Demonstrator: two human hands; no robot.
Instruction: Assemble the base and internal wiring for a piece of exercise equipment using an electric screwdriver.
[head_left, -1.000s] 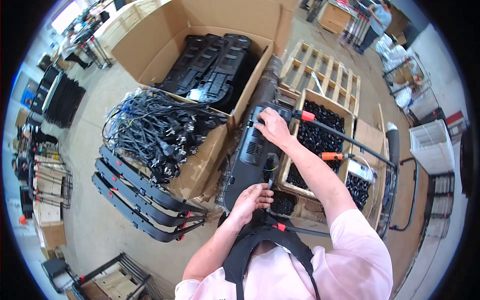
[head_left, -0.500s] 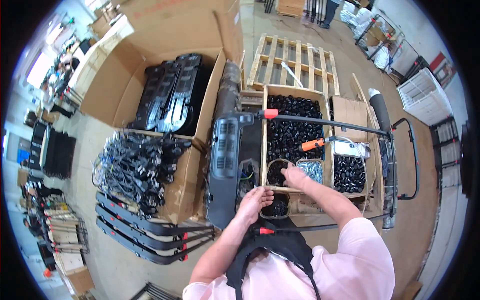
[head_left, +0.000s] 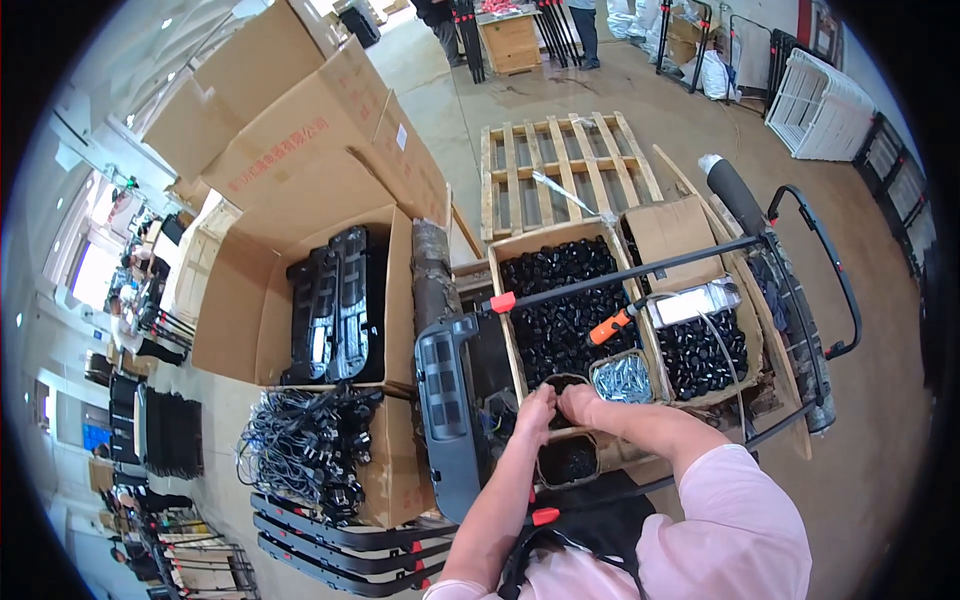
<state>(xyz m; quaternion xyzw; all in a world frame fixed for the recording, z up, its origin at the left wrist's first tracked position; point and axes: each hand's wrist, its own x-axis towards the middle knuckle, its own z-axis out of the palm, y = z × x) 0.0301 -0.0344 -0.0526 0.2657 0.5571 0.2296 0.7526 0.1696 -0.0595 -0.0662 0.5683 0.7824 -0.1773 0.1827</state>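
Observation:
My left hand (head_left: 539,410) and my right hand (head_left: 578,403) are close together over a small round bin (head_left: 563,381) of dark parts. Both sets of fingers are drawn in; anything between them is too small to make out. Right of them stands a tub of silvery screws (head_left: 622,380). Nearer to me sits another small bin (head_left: 570,461) with little black pieces. An orange-handled power screwdriver (head_left: 611,327) lies over a wooden crate of black caps (head_left: 560,290). A black frame with red joints (head_left: 640,275) spans the crates, its black ventilated panel (head_left: 445,400) left of my hands.
At the left, a big carton (head_left: 235,320) holds black plastic panels (head_left: 340,300), with a heap of cables (head_left: 310,450) in front. Curved black bars (head_left: 340,545) are stacked below. Beyond the crates lies a wooden pallet (head_left: 565,170). People stand at the far end.
My left hand has moved from the crate's near edge to beside my right hand, its spread fingers now drawn in. My right hand has pulled back slightly. The view has tilted up.

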